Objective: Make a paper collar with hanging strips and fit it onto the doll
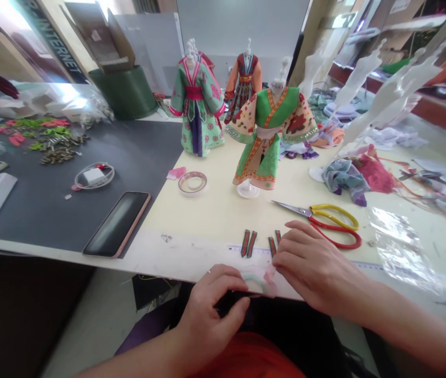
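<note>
At the table's front edge my left hand has thumb and fingers closed round something dark that I cannot make out. My right hand rests on the table with its fingertips pinched at a small pink piece. Between the hands lies a pale ring-shaped roll, partly hidden. Just beyond it are short patterned strips in two pairs, one pair partly behind my right fingers, over a ruler. Scissors with yellow and red handles lie beyond my right hand.
Doll forms in robes stand at the back centre. A phone lies to the left, near a small round dish. Fabric scraps, a clear plastic bag and bare white mannequins are on the right.
</note>
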`<move>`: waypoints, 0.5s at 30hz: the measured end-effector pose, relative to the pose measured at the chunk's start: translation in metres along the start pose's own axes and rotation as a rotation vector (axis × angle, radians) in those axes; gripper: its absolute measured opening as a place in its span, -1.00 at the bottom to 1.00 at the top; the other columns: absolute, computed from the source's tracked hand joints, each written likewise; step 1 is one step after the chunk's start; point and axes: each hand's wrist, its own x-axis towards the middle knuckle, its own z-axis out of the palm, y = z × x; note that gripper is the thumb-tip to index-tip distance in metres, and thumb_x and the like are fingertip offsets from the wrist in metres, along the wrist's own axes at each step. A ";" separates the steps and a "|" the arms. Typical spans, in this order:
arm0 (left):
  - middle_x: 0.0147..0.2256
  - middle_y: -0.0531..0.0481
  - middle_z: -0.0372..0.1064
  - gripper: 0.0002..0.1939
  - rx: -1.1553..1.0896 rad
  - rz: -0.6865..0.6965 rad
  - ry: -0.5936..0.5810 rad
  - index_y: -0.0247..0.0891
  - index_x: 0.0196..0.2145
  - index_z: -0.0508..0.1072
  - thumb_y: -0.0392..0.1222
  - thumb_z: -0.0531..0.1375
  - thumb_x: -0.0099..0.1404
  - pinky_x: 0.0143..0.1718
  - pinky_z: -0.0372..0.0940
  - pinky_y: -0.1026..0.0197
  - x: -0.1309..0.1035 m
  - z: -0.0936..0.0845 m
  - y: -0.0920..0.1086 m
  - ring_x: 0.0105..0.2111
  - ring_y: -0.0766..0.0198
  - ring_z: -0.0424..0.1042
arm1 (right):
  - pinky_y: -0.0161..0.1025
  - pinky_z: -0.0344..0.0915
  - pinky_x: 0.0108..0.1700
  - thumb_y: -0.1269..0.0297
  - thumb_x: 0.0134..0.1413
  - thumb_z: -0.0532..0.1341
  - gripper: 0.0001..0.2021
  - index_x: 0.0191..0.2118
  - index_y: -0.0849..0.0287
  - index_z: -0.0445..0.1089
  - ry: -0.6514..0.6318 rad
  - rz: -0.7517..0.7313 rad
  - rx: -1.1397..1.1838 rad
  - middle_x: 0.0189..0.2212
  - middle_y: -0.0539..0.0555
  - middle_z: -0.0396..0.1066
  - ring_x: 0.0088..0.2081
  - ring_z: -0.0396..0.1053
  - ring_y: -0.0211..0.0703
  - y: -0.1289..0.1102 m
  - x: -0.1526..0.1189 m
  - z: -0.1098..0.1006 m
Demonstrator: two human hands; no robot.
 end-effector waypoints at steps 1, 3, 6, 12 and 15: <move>-0.34 -0.05 0.39 -0.94 -0.029 -0.093 -0.010 -0.28 -0.37 0.41 -0.35 0.14 0.22 -0.29 0.32 0.26 0.000 -0.002 0.001 -0.33 0.29 0.39 | -0.03 0.13 -0.03 0.43 0.20 0.05 -0.80 -0.35 0.18 0.40 0.010 -0.002 0.009 -0.47 0.05 0.31 -0.35 0.20 -0.15 -0.003 0.003 -0.003; -0.43 -0.01 0.36 -0.90 -0.074 -0.256 -0.034 -0.29 -0.45 0.38 -0.30 0.13 0.23 -0.35 0.28 0.28 0.001 -0.007 0.003 -0.40 0.32 0.35 | -0.05 0.15 -0.09 0.41 0.19 0.07 -0.83 -0.36 0.19 0.39 0.022 0.003 0.031 -0.48 0.05 0.30 -0.36 0.19 -0.15 -0.009 0.010 -0.009; -0.47 -0.01 0.37 -0.85 -0.142 -0.395 -0.095 -0.30 -0.47 0.40 -0.23 0.13 0.23 -0.38 0.25 0.27 0.000 -0.012 0.005 -0.44 0.31 0.33 | -0.10 0.16 -0.17 0.43 0.17 0.08 -0.84 -0.39 0.20 0.37 0.047 0.023 0.060 -0.48 0.05 0.30 -0.37 0.18 -0.15 -0.018 0.024 -0.017; -0.20 -0.10 0.46 -0.77 -0.343 -0.510 -0.081 -0.29 -0.17 0.47 -0.25 0.20 0.19 -0.06 0.27 0.15 -0.003 -0.017 0.004 -0.17 0.17 0.42 | -0.11 0.17 -0.20 0.43 0.16 0.11 -0.84 -0.42 0.18 0.38 0.148 -0.002 0.036 -0.53 0.03 0.32 -0.39 0.21 -0.16 -0.034 0.052 -0.031; -0.06 -0.13 0.40 -0.63 -0.584 -0.552 0.050 -0.25 -0.06 0.40 -0.19 0.28 0.16 0.04 0.23 0.11 -0.002 -0.019 -0.002 -0.03 0.13 0.37 | -0.15 0.18 -0.24 0.45 0.13 0.13 -0.87 -0.41 0.20 0.38 0.235 0.001 0.015 -0.52 0.03 0.32 -0.39 0.22 -0.17 -0.040 0.063 -0.039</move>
